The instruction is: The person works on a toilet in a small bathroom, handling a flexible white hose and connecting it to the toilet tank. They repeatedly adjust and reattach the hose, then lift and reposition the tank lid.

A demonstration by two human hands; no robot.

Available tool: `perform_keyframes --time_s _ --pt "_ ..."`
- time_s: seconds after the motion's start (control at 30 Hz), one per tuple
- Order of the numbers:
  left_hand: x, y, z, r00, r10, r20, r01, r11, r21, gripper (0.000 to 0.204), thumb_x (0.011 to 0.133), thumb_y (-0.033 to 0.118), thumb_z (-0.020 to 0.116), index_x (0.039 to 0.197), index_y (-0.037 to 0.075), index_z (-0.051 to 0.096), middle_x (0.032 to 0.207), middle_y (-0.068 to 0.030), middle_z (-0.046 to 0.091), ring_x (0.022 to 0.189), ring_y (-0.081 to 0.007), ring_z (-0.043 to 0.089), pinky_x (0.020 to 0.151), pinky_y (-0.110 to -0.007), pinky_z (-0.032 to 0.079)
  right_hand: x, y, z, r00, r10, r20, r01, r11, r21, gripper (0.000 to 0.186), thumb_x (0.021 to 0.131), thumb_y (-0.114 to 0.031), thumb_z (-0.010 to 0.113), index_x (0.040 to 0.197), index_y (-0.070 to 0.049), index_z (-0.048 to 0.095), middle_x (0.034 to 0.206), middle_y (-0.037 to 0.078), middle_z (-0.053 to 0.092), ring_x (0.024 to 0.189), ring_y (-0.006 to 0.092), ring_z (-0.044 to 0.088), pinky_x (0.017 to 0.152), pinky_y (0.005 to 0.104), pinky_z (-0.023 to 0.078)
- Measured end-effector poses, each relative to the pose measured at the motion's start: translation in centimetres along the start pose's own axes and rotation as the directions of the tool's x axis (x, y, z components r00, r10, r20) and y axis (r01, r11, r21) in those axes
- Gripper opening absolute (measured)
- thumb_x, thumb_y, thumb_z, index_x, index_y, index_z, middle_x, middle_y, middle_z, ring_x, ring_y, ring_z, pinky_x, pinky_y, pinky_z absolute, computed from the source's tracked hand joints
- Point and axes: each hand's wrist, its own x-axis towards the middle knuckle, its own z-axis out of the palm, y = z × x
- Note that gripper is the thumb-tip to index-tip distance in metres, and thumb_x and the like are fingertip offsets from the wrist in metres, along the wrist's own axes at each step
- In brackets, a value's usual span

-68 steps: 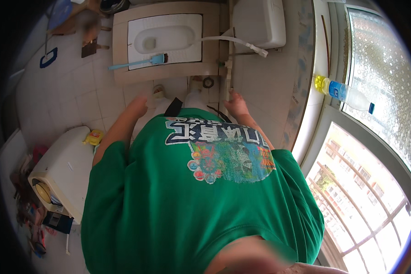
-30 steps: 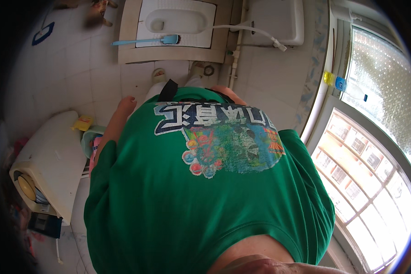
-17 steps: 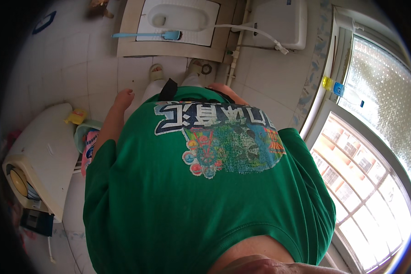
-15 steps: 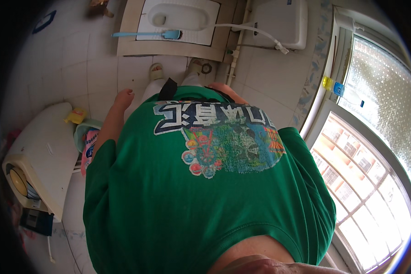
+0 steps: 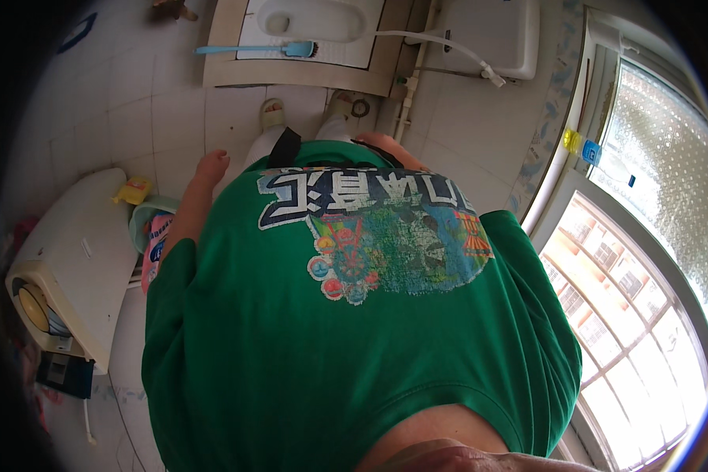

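My left hand hangs at my side, beside the hem of my green T-shirt. Nothing shows in it, and its fingers are too foreshortened to tell how they are held. Only a bit of my right hand shows past the front of the shirt, next to a black strap; its fingers are hidden. Ahead of my sandalled feet, a light-blue toilet brush lies across the rim of a white squat toilet. Both hands are apart from the brush.
A white cistern with a pale hose stands at the far right. On the right, a yellow-and-blue bottle is by the window. A white appliance, a yellow packet and a pale-green basin with a pink package are left.
The toilet and brush sit slightly higher in the picture as my view shifts a little. Both hands stay in nearly the same place by my body.
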Motion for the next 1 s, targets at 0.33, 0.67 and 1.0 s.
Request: perform_keyframes --time_s 0.33,0.67,1.0 --pt "0.3 2.7 0.0 1.0 0.008 0.004 -0.008 0.996 -0.093 0.041 0.085 0.031 0.059 0.116 0.004 0.061 0.112 -0.0164 0.064 0.105 -0.031 0.06 0.091 -0.037 0.046 -0.1 1.0 0.1 1.0 -0.004 -0.023 0.004 1.0 -0.004 0.033 0.091 -0.017 0.046 0.124 -0.016 0.051 0.117 0.011 0.06 0.107 0.0318 0.057 0.089 0.0399 0.047" --pt "0.5 0.7 0.6 1.0 0.018 -0.001 -0.018 0.998 -0.053 0.042 0.084 0.032 0.059 0.116 0.004 0.061 0.111 -0.0166 0.064 0.103 -0.0307 0.061 0.089 -0.037 0.047 0.2 -0.9 -1.0 0.998 0.039 -0.044 -0.039 0.999 0.001 0.035 0.089 -0.041 0.052 0.117 -0.021 0.06 0.114 0.008 0.062 0.107 0.0298 0.058 0.088 0.0398 0.047" --pt "1.3 1.5 -0.3 1.0 0.013 0.011 -0.012 0.997 -0.078 0.041 0.084 0.031 0.058 0.115 0.004 0.062 0.11 -0.016 0.065 0.103 -0.0299 0.061 0.089 -0.037 0.047 -0.2 -0.7 -1.0 0.997 0.067 -0.035 -0.065 0.997 0.05 0.033 0.088 -0.02 0.051 0.121 -0.016 0.057 0.113 0.014 0.062 0.107 0.0335 0.058 0.09 0.0412 0.046"
